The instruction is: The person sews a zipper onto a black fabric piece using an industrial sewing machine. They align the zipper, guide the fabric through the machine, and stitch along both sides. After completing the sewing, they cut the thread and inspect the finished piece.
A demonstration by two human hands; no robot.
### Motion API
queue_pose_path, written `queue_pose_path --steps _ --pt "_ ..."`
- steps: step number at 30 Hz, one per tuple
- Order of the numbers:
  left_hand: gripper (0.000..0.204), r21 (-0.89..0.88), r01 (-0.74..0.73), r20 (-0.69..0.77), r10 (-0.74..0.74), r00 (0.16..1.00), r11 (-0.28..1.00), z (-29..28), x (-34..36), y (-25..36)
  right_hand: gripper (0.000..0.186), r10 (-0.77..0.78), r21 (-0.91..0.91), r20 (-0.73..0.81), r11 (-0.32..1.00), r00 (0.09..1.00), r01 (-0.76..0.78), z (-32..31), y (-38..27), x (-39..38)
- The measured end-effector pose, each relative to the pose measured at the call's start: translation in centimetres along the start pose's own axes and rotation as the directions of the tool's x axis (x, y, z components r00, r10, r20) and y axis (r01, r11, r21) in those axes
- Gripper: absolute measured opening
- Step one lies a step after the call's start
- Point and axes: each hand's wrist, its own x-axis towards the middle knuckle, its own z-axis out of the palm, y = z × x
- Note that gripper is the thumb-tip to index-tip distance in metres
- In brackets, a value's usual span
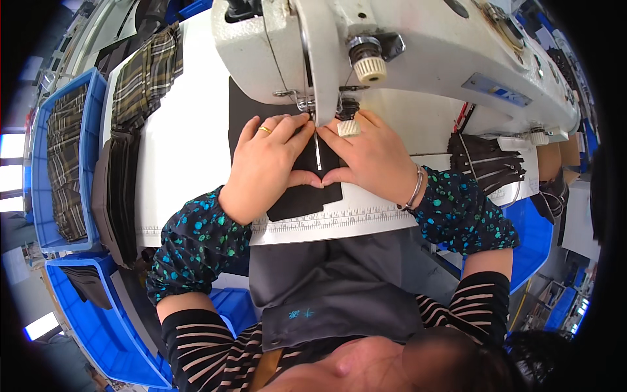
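A piece of black fabric (297,206) lies flat under the white sewing machine (274,52), reaching toward the table's front edge. My left hand (269,155) rests on it, fingers stretched toward the presser foot (307,103) and thumb pointing inward. On the other side, my right hand (377,157) lies with its fingers extended, partly behind a cream knob (349,128). Both thumb tips meet near the front of the fabric. Between the hands runs a narrow silver strip (319,155); its kind is unclear. The machine hides the stitching point in part.
Plaid fabric pieces (147,78) and a stack of dark pieces (121,189) lie left, beside a blue bin (95,157) of plaid cloth. Dark zippers (486,163) sit right under the machine arm. A printed ruler (339,217) edges the table.
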Motion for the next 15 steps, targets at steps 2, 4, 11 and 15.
queue_pose_path --steps 2,4,11,15 --pt "0.084 -0.011 0.003 -0.018 -0.003 1.000 1.000 0.09 0.23 -0.15 0.066 -0.026 -0.043 -0.096 0.999 0.995 0.022 0.53 0.28 0.01" --pt "0.083 -0.037 0.010 -0.032 -0.011 0.999 0.999 0.18 0.26 -0.22 0.066 -0.037 -0.046 -0.117 0.998 0.992 0.032 0.53 0.31 0.04" --pt "0.082 -0.061 0.013 -0.010 -0.014 1.000 0.998 0.16 0.45 -0.54 0.064 -0.015 0.005 -0.107 1.000 0.994 0.016 0.36 0.66 0.40" --pt "0.080 -0.099 0.022 -0.030 -0.025 0.999 0.995 0.56 0.29 -0.71 0.063 -0.036 0.008 -0.114 0.999 0.993 0.037 0.30 0.80 0.51"
